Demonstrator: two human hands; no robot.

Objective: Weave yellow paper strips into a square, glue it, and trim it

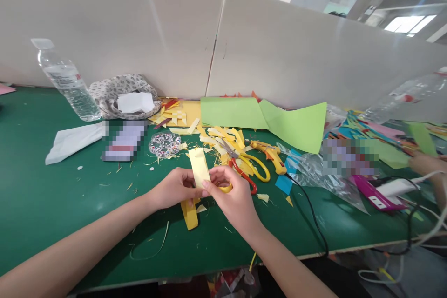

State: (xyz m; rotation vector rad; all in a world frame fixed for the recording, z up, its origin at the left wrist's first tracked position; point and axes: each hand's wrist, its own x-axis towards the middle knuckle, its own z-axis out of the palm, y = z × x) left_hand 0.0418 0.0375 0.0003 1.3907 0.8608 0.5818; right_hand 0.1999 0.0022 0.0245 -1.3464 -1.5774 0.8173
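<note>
My left hand and my right hand meet low over the table's middle, both closed on a pale yellow paper strip that stands up between them. The right thumb presses on its lower part. A deeper yellow strip shows below the left fingers; whether it is joined to the pale one I cannot tell. Something yellow and curved shows by the right fingers, partly hidden. Just beyond lie yellow-handled scissors, red-handled scissors, a yellow glue gun and a heap of yellow paper scraps.
Green card sheets lean near the partition. Leftward are a water bottle, a patterned cloth pouch and a blurred phone. Rightward, a plastic bag, a magenta power strip, cables and another person's hand.
</note>
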